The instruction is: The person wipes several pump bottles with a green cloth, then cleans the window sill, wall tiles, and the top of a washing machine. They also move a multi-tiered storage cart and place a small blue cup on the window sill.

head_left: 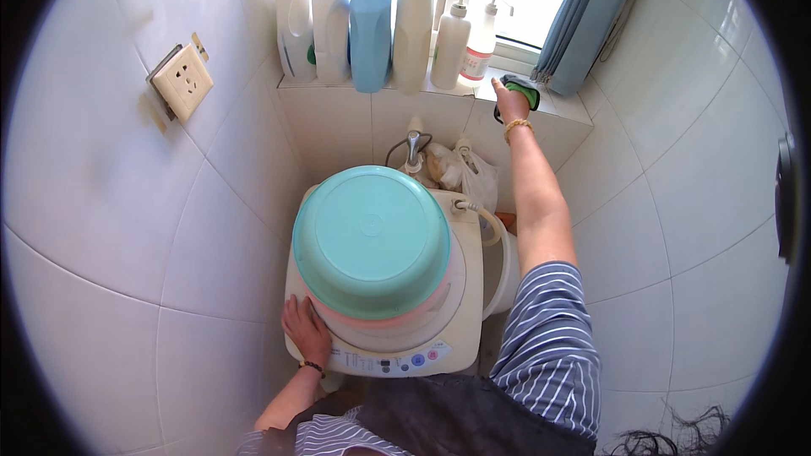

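Observation:
My right hand (512, 103) reaches far forward to the right end of the tiled window ledge (564, 107). It holds a green and dark grey cloth (523, 90) against the ledge, beside the lower end of a blue curtain (567, 31). My left hand (307, 328) rests on the front left corner of a cream top-loading washing machine (466, 335), fingers spread. An upturned turquoise plastic basin (370, 234) sits on the machine's lid, over a pink one (396, 322) that is mostly hidden.
Several detergent bottles (370, 31) and two pump bottles (451, 44) line the ledge. Behind the machine are a metal tap (414, 145) and plastic bags (475, 174). A hose (488, 221) and a white bucket (504, 278) are at its right. A socket (185, 81) is on the left wall.

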